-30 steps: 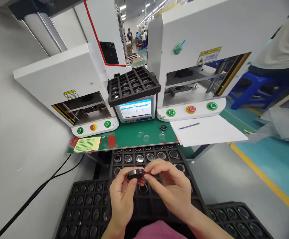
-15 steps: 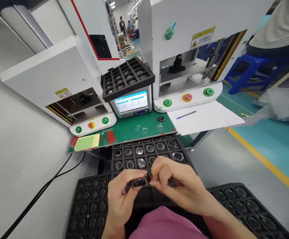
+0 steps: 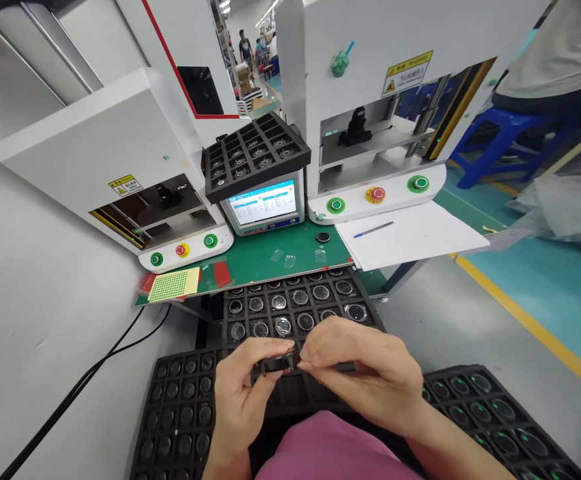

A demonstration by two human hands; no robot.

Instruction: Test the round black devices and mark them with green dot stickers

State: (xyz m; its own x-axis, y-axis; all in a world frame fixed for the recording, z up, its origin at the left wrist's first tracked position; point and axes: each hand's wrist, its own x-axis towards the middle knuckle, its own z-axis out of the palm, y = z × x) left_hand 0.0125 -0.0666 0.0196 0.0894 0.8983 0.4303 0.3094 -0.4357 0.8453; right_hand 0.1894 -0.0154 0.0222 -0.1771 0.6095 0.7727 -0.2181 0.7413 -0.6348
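Above the middle tray [image 3: 293, 397], a worker's left hand [image 3: 238, 387] pinches a dark round case [image 3: 278, 363] between thumb and bent fingers; the right hand [image 3: 368, 370] has its fingertips close together at the case's edge — whether they grip anything is hidden. Beyond the middle tray, a lit screen [image 3: 265, 205] stands on a green table [image 3: 245, 252].

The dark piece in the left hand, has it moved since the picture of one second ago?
Yes. Against the front edge of the green table, the dark piece appears farther away, nearer to the pink garment; the camera shifted too.
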